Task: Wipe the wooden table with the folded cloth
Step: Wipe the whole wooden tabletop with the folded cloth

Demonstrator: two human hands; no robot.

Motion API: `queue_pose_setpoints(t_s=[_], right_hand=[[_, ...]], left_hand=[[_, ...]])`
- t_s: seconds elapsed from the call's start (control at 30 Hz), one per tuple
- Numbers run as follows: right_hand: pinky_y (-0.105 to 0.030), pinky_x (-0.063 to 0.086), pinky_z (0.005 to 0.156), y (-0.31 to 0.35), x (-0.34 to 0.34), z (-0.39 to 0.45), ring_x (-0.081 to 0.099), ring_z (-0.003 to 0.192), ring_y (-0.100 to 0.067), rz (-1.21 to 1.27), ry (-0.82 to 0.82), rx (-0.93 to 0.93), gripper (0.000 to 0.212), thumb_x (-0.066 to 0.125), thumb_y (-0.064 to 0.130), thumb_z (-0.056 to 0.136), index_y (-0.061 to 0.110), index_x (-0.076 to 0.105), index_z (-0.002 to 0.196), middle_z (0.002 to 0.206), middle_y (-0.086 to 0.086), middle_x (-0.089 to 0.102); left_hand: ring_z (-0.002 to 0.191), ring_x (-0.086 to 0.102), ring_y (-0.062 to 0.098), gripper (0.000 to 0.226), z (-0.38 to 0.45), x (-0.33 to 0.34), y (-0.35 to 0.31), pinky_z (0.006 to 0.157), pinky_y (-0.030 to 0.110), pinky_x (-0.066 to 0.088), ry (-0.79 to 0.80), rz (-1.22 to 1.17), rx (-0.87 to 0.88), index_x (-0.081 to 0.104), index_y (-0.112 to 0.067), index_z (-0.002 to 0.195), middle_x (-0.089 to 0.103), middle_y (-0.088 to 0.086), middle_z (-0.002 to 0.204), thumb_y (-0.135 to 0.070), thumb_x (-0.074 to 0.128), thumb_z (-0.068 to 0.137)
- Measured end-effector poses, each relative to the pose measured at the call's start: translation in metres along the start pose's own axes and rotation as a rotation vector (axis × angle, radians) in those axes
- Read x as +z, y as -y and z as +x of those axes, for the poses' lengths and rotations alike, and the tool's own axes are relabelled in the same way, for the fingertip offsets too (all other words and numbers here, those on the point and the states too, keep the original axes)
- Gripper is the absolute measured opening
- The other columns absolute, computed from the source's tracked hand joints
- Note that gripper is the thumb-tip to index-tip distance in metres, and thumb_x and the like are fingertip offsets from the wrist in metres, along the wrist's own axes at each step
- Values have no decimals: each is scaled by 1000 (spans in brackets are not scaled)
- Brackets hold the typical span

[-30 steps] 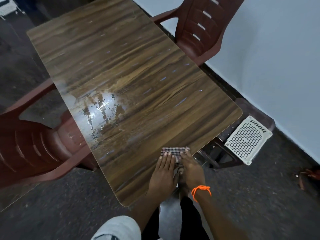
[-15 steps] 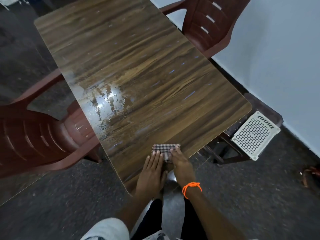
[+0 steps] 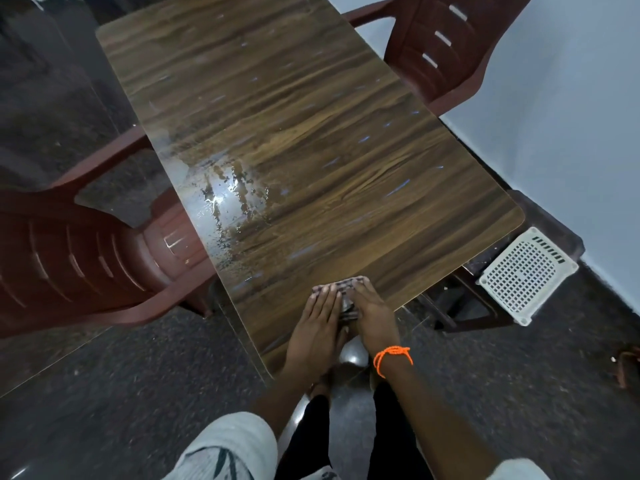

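Flanking the glossy wood-grain rectangular table [image 3: 311,133], a slatted maroon plastic chair [image 3: 69,258] stands left; a wet sheen [image 3: 225,199] marks the top. Near the front edge, left hand [image 3: 317,327] and right hand [image 3: 372,315] press flat-fingered on the small folded checked cloth [image 3: 343,285]. White perforated plastic stool [image 3: 526,275], right.

One surface [image 3: 311,116] carries one cloth [image 3: 346,284] at its near edge, under two hands: left hand [image 3: 317,329], right hand [image 3: 375,318]. Two chairs: one chair [image 3: 79,265], another chair [image 3: 446,46]. One white stool [image 3: 528,273].
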State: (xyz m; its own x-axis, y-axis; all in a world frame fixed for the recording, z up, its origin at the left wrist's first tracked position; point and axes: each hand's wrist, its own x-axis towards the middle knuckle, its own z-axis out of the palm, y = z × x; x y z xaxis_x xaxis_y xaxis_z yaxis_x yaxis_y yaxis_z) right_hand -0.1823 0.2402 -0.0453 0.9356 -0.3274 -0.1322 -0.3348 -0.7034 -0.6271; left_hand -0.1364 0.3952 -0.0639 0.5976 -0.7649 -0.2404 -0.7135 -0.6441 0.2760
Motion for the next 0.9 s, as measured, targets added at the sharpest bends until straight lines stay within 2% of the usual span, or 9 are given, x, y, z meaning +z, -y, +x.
queue_pose_setpoints(t_s=[0.1, 0.2, 0.33, 0.4, 0.5, 0.6, 0.7, 0.8, 0.9], right_hand=[[-38, 31, 110, 21, 18, -4, 29, 139, -36, -13, 64, -101, 47, 52, -16, 78, 1, 63, 121, 140, -16, 49], [-36, 35, 110, 35, 36, -28, 23, 142, -30, -9, 90, -139, 50, 53, -16, 80, 3, 60, 126, 146, -15, 41], [-33, 46, 100, 31, 40, -64, 33, 139, -28, -27, 89, -159, 59, 64, -16, 72, 9, 61, 126, 144, -9, 46], [-26, 38, 106, 22, 35, -71, 35, 138, -23, -10, 89, -93, 55, 64, -12, 75, 11, 61, 125, 142, -7, 49], [-16, 27, 110, 9, 27, -68, 39, 135, -24, -1, 25, -34, 47, 57, -5, 78, 8, 63, 123, 139, -3, 50], [-35, 40, 106, 10, 24, -48, 41, 133, -29, -24, -17, 0, 49, 61, -15, 75, 2, 63, 121, 136, -9, 53], [-46, 40, 105, 27, 26, -29, 44, 130, -38, -36, 10, -47, 41, 63, -15, 74, -2, 67, 113, 129, -19, 58], [-42, 34, 111, 47, 38, -22, 29, 140, -32, -61, 82, -109, 48, 57, -10, 82, 3, 57, 129, 144, -15, 44], [-31, 25, 114, 65, 57, -35, 13, 145, -27, -130, 157, -214, 60, 57, -7, 84, 12, 46, 140, 156, -7, 24]], left_hand=[[158, 5, 24, 68, -28, 1, 21, 128, 46, 14, -22, -4, -49, 23, -4, 159, 16, 14, 169, -42, 38, 105], [157, 11, 26, 67, -66, 7, 28, 126, 46, 18, -26, -5, -70, 29, -4, 157, 21, 13, 167, -42, 40, 104], [158, 7, 26, 68, -101, 23, 9, 125, 47, 18, 24, -69, -76, 24, -4, 158, 16, 13, 168, -45, 36, 106], [158, 0, 25, 69, -98, 25, -4, 126, 45, 11, 56, -104, -90, 19, -6, 160, 9, 12, 169, -49, 29, 106], [158, -2, 24, 72, -77, 23, -14, 126, 44, 8, 71, -87, -65, 19, -5, 160, 7, 12, 169, -50, 32, 106], [158, -3, 26, 74, -57, 15, -11, 127, 46, 7, 101, -34, -73, 17, -4, 160, 9, 14, 170, -49, 31, 103], [157, 11, 31, 73, -49, 5, -2, 127, 48, 12, 51, -17, -143, 28, -1, 157, 21, 19, 167, -46, 37, 101], [155, 19, 34, 70, -64, 5, 13, 124, 49, 16, -12, -27, -202, 33, 1, 155, 27, 20, 164, -45, 40, 102], [157, 9, 30, 69, -98, 17, 28, 126, 48, 15, -23, -40, -248, 23, -3, 159, 15, 16, 168, -46, 34, 106]])
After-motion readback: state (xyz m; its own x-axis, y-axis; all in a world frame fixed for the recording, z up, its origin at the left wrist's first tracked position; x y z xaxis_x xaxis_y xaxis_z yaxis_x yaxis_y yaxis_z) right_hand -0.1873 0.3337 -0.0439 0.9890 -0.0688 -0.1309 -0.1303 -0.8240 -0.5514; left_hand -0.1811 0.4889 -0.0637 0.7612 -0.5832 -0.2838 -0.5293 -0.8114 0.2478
